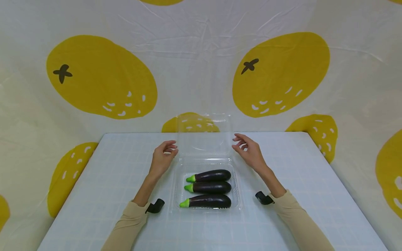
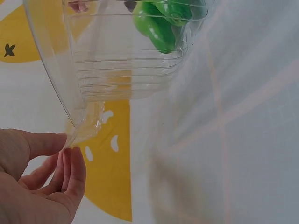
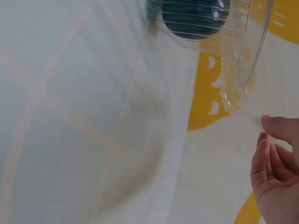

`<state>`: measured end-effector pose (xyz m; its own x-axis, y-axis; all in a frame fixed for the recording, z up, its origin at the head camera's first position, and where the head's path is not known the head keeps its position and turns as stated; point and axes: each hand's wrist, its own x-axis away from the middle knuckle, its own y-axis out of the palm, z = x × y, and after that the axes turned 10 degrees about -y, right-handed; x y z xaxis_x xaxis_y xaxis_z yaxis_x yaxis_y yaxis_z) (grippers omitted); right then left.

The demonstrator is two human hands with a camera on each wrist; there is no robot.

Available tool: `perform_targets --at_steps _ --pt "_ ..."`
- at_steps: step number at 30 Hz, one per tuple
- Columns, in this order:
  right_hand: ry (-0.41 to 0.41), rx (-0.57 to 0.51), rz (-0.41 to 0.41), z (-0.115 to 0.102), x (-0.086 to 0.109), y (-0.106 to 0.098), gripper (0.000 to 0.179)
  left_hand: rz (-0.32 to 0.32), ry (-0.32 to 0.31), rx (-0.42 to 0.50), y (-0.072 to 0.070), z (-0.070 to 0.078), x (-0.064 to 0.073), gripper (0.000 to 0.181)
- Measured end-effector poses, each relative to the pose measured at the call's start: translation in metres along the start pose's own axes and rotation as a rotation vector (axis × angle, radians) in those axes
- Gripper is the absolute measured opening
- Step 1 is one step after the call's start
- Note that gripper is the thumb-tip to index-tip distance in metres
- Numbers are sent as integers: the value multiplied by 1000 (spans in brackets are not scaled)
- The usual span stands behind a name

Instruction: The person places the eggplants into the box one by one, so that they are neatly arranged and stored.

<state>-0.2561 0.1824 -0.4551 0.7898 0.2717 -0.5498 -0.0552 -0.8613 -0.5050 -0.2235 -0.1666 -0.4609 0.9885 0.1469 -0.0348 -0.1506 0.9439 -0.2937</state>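
A clear plastic clamshell box (image 1: 237, 200) stands unfolded on the table, its clear lid (image 1: 204, 144) raised behind the base. Three dark purple eggplants lie side by side in the base: a rear one (image 1: 213, 175), a middle one (image 1: 213, 187) and a front one (image 1: 211, 201). Their green stem ends point left. My left hand (image 1: 162, 157) pinches the lid's left edge between thumb and fingers. On the opposite side, my right hand (image 1: 249, 151) pinches the lid's right edge. Green stem ends (image 2: 161, 28) show through the plastic in the left wrist view.
A pale checked cloth covers the table (image 1: 110, 174). Behind it hangs a white curtain (image 1: 194, 80) printed with large yellow fruit. Each sleeve carries a small black wrist camera, the left one (image 1: 156, 206) and the right one (image 1: 263, 198).
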Motion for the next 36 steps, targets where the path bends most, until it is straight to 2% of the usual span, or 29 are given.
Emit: perform_targets --at_steps 5,11,18,23,30,36 --pt "-19 -11 21 -2 1 -1 45 5 15 13 -1 1 2 33" --pt "13 -18 35 -11 3 -3 42 8 22 6 -3 3 5 32" --pt "32 -86 37 -30 6 -10 29 16 11 21 -5 5 12 28" --pt "31 -122 45 -30 9 -13 18 21 31 54 -6 6 18 28" --pt "47 -170 31 -32 15 -18 22 25 30 77 -8 9 26 26" --pt "96 -167 -11 -37 19 -20 18 -5 31 90 -9 10 31 20"
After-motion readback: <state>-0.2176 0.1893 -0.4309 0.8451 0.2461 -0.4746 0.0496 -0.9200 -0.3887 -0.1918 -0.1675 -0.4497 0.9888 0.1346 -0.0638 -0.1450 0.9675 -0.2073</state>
